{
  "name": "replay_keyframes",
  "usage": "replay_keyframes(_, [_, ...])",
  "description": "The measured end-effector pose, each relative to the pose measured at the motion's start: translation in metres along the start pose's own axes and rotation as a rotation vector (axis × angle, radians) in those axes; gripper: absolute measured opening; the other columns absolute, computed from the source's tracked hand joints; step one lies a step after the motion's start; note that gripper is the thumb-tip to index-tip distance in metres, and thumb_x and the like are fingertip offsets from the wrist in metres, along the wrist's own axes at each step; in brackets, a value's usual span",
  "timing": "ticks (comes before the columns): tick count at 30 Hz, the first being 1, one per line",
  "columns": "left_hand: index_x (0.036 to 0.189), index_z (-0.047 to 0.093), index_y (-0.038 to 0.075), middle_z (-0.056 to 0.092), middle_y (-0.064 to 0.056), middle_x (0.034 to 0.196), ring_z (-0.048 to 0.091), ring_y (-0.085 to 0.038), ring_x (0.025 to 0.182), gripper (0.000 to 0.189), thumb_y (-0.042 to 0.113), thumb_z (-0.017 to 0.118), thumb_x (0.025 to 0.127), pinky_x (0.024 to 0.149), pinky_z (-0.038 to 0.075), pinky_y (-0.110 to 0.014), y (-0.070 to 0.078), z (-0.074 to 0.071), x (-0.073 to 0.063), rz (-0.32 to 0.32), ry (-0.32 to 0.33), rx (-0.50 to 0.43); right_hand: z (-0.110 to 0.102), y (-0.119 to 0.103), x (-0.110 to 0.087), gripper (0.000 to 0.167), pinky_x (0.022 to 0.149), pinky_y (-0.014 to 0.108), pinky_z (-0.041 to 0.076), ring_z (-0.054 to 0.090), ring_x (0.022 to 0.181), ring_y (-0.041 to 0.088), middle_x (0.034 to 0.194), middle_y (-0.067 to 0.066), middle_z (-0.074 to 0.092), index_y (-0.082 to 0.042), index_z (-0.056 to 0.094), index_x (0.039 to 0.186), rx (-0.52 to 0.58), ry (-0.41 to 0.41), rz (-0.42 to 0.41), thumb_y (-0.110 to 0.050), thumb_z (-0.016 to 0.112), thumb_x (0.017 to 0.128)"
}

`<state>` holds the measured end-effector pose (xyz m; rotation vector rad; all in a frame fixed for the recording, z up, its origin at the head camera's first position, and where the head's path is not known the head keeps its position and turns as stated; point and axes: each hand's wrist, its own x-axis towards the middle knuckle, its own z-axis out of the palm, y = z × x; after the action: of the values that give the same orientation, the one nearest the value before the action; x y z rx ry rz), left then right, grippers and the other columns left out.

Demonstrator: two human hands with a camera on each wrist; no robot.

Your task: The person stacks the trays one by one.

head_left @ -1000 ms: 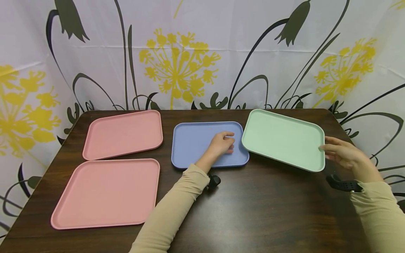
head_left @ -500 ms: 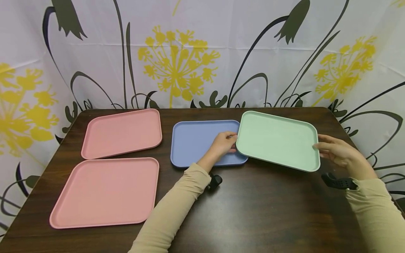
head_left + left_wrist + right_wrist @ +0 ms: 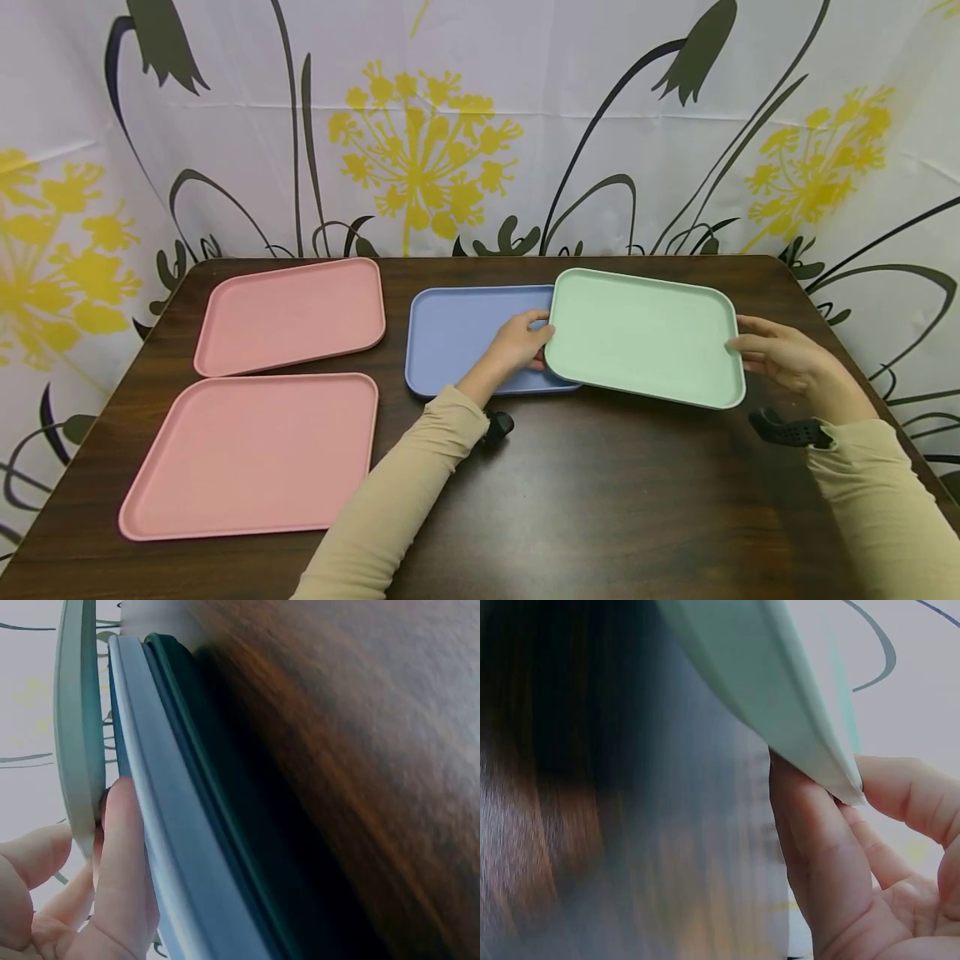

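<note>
A light green tray (image 3: 641,337) is held raised and slightly turned, its left part over the right end of a blue tray (image 3: 468,333). My right hand (image 3: 783,358) pinches its right edge, thumb above and fingers beneath, as the right wrist view shows with the tray's underside (image 3: 757,682). At its left edge my left hand (image 3: 517,342) grips the rim between thumb and fingers. In the left wrist view a gap separates the green tray (image 3: 79,727) from the blue tray (image 3: 161,772), and a dark green tray (image 3: 202,772) lies directly under the blue one.
Two pink trays lie at the left of the dark wooden table (image 3: 592,500): a smaller one (image 3: 292,317) at the back and a larger one (image 3: 255,458) in front. A floral curtain (image 3: 585,125) hangs behind the table.
The light green tray has moved left, farther over the blue tray, with my right hand following. My left hand, earlier just above the blue tray, now grips the green tray's left edge.
</note>
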<state>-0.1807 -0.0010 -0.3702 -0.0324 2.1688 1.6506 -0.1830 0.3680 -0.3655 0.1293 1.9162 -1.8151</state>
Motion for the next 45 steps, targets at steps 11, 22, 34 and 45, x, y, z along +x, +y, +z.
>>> replay_keyframes(11, [0.139,0.047,0.007,0.066,-0.023,0.113,0.067,-0.021,0.076,0.043,0.012,0.051,0.097,0.068,0.061,-0.028,0.002,-0.017,-0.004,-0.007,0.070,0.090,0.023,-0.011,0.005,0.053,0.072,0.016,0.057,0.066,0.081,0.002,0.092,-0.012,0.062,-0.005,0.024,0.139,0.009,0.015,-0.038,-0.004,0.053,0.095])
replay_keyframes(22, [0.137,0.048,0.004,0.061,-0.022,0.123,0.067,-0.031,0.099,0.042,0.005,0.050,0.095,0.078,0.061,-0.032,0.008,-0.045,-0.012,-0.018,0.134,0.050,0.056,-0.029,0.008,0.064,0.076,0.014,0.054,0.063,0.085,-0.001,0.092,-0.014,0.064,0.001,0.014,0.148,-0.009,0.009,-0.108,-0.007,0.052,0.096])
replay_keyframes(34, [0.139,0.044,0.001,0.059,-0.022,0.127,0.065,-0.036,0.105,0.048,0.003,0.048,0.091,0.084,0.060,-0.040,0.013,-0.083,-0.030,-0.043,0.151,0.121,0.097,-0.053,0.011,0.072,0.082,0.012,0.052,0.058,0.093,-0.012,0.156,0.030,0.013,-0.003,-0.002,0.153,-0.249,-0.057,-0.093,0.002,0.043,0.097])
replay_keyframes(45, [0.136,0.046,-0.004,0.059,-0.027,0.123,0.068,-0.027,0.087,0.046,0.002,0.050,0.091,0.079,0.061,-0.040,0.005,-0.111,-0.042,-0.073,0.162,0.204,0.129,-0.058,0.020,0.066,0.082,0.010,0.053,0.058,0.087,-0.012,0.155,0.027,0.021,0.002,0.009,0.152,-0.274,-0.011,-0.089,0.002,0.045,0.097])
